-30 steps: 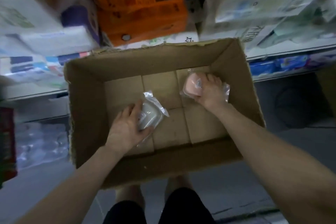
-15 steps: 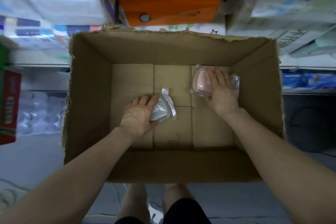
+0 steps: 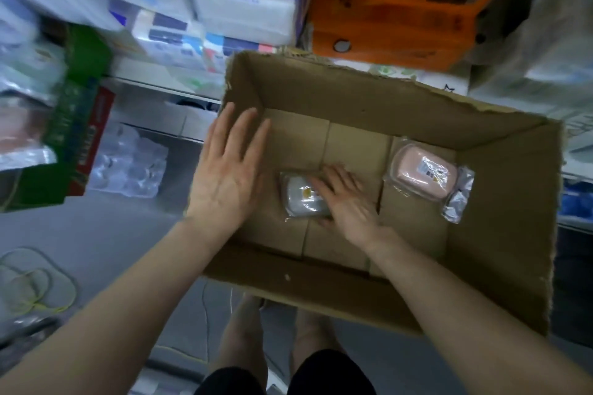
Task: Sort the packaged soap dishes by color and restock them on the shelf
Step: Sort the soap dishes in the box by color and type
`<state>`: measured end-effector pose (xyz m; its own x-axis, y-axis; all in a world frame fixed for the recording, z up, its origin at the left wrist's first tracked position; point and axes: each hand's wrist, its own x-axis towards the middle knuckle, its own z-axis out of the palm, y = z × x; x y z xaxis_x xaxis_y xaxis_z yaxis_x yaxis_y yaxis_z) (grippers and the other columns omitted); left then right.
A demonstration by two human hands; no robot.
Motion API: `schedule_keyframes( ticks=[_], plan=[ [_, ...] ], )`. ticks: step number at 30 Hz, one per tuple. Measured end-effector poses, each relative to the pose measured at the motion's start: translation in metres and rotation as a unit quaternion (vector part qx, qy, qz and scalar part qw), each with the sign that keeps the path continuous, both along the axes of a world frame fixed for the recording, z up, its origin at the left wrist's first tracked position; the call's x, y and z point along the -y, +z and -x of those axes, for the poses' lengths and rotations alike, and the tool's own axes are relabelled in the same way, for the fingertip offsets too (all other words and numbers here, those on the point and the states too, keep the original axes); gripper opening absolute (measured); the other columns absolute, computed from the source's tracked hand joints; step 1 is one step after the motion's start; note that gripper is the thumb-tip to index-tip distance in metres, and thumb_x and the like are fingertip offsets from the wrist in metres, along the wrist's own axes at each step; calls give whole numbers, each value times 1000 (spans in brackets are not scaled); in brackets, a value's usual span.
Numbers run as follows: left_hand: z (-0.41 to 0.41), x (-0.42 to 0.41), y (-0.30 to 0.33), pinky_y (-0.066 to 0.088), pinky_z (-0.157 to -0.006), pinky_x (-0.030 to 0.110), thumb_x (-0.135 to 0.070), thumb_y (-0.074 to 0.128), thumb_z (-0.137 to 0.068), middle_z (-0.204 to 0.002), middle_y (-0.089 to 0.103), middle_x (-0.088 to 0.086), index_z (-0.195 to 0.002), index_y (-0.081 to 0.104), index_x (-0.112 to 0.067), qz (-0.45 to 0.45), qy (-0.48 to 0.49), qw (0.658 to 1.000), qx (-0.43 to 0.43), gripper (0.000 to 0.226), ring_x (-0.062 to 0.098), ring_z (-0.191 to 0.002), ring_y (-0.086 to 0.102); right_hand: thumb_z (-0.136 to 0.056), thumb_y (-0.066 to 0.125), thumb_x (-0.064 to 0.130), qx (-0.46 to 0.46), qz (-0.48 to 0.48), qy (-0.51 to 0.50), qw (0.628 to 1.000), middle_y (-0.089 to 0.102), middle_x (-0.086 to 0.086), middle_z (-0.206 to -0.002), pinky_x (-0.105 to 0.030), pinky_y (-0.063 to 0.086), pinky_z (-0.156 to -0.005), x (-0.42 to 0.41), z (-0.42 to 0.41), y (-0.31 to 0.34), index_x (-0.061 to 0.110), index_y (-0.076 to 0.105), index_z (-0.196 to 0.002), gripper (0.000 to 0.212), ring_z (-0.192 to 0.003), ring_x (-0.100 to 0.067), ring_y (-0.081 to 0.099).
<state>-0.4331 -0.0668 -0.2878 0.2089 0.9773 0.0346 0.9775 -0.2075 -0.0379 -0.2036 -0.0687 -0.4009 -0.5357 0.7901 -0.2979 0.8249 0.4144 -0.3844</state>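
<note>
Cardboard box [image 3: 500, 266] sits open on the floor with 2 packaged soap dishes on its bottom. The grey soap dish [image 3: 303, 197] lies near the middle, and the right hand [image 3: 348, 202] rests on its right part with fingers laid fairly straight over the wrapper; whether they curl round its edge I cannot tell. The pink soap dish [image 3: 423, 171] lies apart toward the right wall, label up, touched by nothing. The left hand [image 3: 226, 173] hovers over the box's left wall, fingers straight and spread, holding nothing. Behind the box, shelves carry blurred white packs [image 3: 244, 14] and an orange carton [image 3: 394, 0].
</note>
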Motion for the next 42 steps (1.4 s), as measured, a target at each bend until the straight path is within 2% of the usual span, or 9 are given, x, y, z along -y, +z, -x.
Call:
schedule_keyframes(
  ticks=[3, 7, 10, 16, 19, 27, 33, 37, 42],
  plan=[
    [18, 2, 1, 18, -120, 48, -13, 66, -85, -157, 18, 20, -152, 21, -4, 24, 60, 998, -13, 81, 39, -146, 15, -64, 86, 22, 52, -10, 32, 998, 49, -13, -138, -46, 37, -103, -11, 13, -1, 20, 40, -148, 96, -126, -37, 46],
    [15, 0, -2, 29, -113, 33, -11, 68, -83, -160, 13, 17, -153, 10, -1, 43, 99, 993, 44, 91, 31, -141, 27, -71, 79, 38, 49, -17, -15, 999, 46, -6, -135, -42, 40, -95, -45, 23, 14, 24, 30, -151, 95, -119, -31, 45],
    [14, 2, -1, 40, -106, 33, -15, 66, -85, -160, 11, 19, -152, 14, 2, 48, 102, 992, 57, 87, 32, -136, 34, -73, 77, 37, 40, -53, -52, 996, 45, -10, -135, -44, 42, -97, -80, 43, 20, 22, 28, -152, 95, -118, -35, 44],
    [18, 3, -5, 37, -108, 34, -23, 61, -85, -160, 10, 19, -150, 25, -1, 45, 85, 995, 20, 77, 32, -132, 38, -89, 62, 21, 109, -41, -27, 993, 29, -18, -152, -48, 33, -105, -108, 86, -7, 21, 16, -156, 82, -133, -39, 34],
    [18, 1, -9, 37, -108, 35, -26, 59, -86, -160, 10, 19, -150, 26, -3, 32, 82, 996, 15, 75, 31, -130, 38, -91, 62, 26, 128, -35, -38, 990, 17, -17, -158, -46, 26, -111, -103, 88, -13, 23, 8, -157, 85, -143, -36, 21],
    [19, 3, -4, 39, -106, 33, -23, 63, -82, -161, 2, 14, -151, 26, -11, 48, 75, 995, 47, 79, 29, -131, 35, -89, 64, 32, 75, -38, -41, 996, 18, -16, -159, -46, 27, -115, -82, 66, 58, 22, 12, -157, 86, -146, -36, 18],
    [28, 9, 30, 8, -119, 35, -29, 66, -86, -154, 29, 15, -149, 31, -8, 41, 69, 993, 89, 76, 35, -142, 24, -93, 59, 37, 40, -92, -68, 993, 27, -16, -157, -48, 29, -114, -51, 51, 137, 21, 20, -156, 76, -144, -35, 26],
    [48, 30, 52, 27, -115, 41, -25, 74, -79, -135, 53, 16, -140, 45, -3, -8, 72, 992, 105, 71, 37, -130, 44, -94, 57, 41, 25, -131, -60, 989, 31, -16, -155, -48, 31, -113, -41, 63, 180, 19, 21, -156, 75, -143, -33, 29],
    [100, 55, 72, 35, -110, 42, -27, 74, -80, -129, 59, 13, -137, 51, -6, -47, 92, 987, 121, 65, 34, -125, 49, -93, 58, 37, 2, -195, -8, 981, 36, -17, -152, -46, 30, -115, -34, 109, 215, 15, 26, -154, 72, -140, -36, 34]
  ],
)
